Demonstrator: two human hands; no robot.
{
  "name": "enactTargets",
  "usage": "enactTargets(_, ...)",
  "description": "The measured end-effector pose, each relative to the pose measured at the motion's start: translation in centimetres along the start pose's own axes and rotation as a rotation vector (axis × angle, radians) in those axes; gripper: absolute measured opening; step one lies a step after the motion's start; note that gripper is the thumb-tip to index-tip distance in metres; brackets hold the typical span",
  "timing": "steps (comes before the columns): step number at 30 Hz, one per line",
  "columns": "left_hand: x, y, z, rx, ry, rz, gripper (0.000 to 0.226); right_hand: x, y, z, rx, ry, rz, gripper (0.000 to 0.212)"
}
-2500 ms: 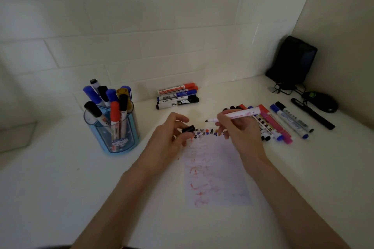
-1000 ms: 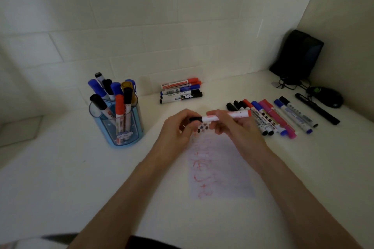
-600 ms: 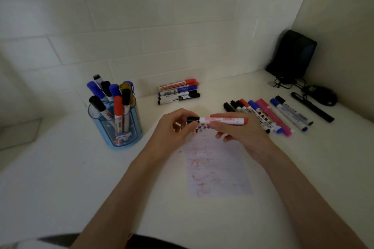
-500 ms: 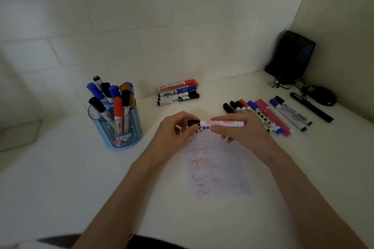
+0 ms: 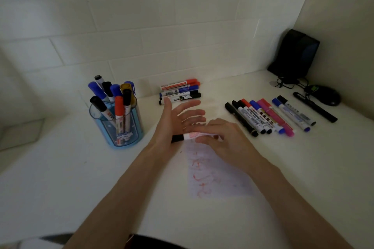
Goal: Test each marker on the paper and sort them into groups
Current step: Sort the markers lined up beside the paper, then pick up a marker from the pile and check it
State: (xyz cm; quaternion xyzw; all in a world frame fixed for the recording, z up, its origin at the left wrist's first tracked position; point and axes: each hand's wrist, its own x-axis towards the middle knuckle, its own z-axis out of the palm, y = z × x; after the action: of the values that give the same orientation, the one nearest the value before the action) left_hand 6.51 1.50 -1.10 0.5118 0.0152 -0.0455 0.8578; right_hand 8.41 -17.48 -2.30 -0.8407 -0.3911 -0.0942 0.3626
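1. Reference: I give every position relative to the paper (image 5: 218,172), which lies flat on the tabletop (image 5: 60,178) and carries red scribbles.
2. Left grip (image 5: 178,119): the fingers are straight and spread, and it holds nothing. It is over the paper's far-left corner.
3. Right grip (image 5: 222,137): the fingers curl down over the marker (image 5: 192,136) and pinch its barrel. Blur hides the exact finger placement. It is over the paper's far edge.
4. Marker: it has a white barrel with red print, and its black cap is on. It lies level along the paper's far edge. The capped end projects left of the right grip to the heel of the left grip. I cannot tell whether they touch.
5. Pen cup (image 5: 121,127): it stands upright, well left of the paper, and is filled with markers.
6. Marker stack (image 5: 180,92): it is beyond the paper, near the wall.
7. Marker row (image 5: 269,116): it is right of the paper's far edge, with the markers side by side.
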Motion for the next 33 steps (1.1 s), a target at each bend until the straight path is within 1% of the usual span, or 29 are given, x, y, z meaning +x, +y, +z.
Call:
enactTargets(4, 0.2, -0.3, 0.3, 0.068, 0.036, 0.015, 0.081, -0.2, -0.2, 0.9, -0.068, 0.051, -0.04, 0.027)
enactTargets(9, 0.6, -0.5, -0.1, 0.087, 0.082, 0.057, 0.073, -0.1, -1.1, 1.8, -0.12, 0.129, -0.046, 0.026)
enactTargets(11, 0.6, -0.3, -0.6, 0.089, 0.058, 0.053, 0.07, -0.1, -1.5, 1.9, -0.087, 0.11, -0.03, 0.025)
enactTargets(13, 0.8, 0.1, -0.6, 0.091, 0.018, 0.057, 0.068, -0.1, -1.6, 1.6, -0.012, 0.054, 0.034, 0.024)
enactTargets(15, 1.2, 0.5, -0.2, 0.171, 0.055, 0.111, 0.066, 0.3, -1.3, 0.8, 0.003, 0.051, 0.063, 0.021)
enactTargets(16, 1.3, 0.6, 0.0, 0.234, 0.113, 0.162, 0.063, 0.5, -1.0, 0.3, -0.035, 0.087, 0.069, 0.021)
enactTargets(18, 1.2, 0.3, 0.2, 0.429, 0.253, 0.304, 0.051, 0.6, 0.2, -0.7, -0.159, 0.229, 0.137, 0.025)
enactTargets(20, 0.7, -0.4, -0.6, 0.777, 0.346, 0.489, 0.034, 0.2, 1.5, -1.7, -0.319, 0.352, 0.263, 0.028)
enactTargets(21, 0.5, -0.7, -1.2, 0.994, 0.394, 0.548, 0.028, -0.1, 2.0, -1.9, -0.388, 0.369, 0.326, 0.027)
enactTargets(22, 0.5, -0.8, -1.7, 1.193, 0.441, 0.569, 0.027, -0.3, 2.4, -1.9, -0.447, 0.364, 0.37, 0.025)
enactTargets(24, 0.9, -0.6, -2.3, 1.478, 0.488, 0.527, 0.038, -0.5, 2.9, -1.5, -0.514, 0.357, 0.39, 0.024)
enactTargets(26, 1.7, 0.0, -2.3, 1.674, 0.484, 0.448, 0.051, -0.4, 3.3, -1.4, -0.52, 0.365, 0.39, 0.026)
enactTargets(28, 2.7, 0.8, -2.3, 1.822, 0.492, 0.385, 0.058, -0.3, 3.5, -1.5, -0.511, 0.366, 0.409, 0.027)
enactTargets(29, 3.1, 1.2, -2.4, 1.876, 0.495, 0.352, 0.056, -0.3, 3.6, -1.5, -0.506, 0.366, 0.421, 0.027)
enactTargets(32, 4.0, 1.9, -2.4, 1.99, 0.474, 0.266, 0.037, -0.5, 3.8, -1.9, -0.512, 0.361, 0.437, 0.026)
enactTargets(33, 4.1, 1.8, -2.2, 2.012, 0.463, 0.244, 0.036, -0.5, 3.8, -1.9, -0.511, 0.363, 0.434, 0.026)
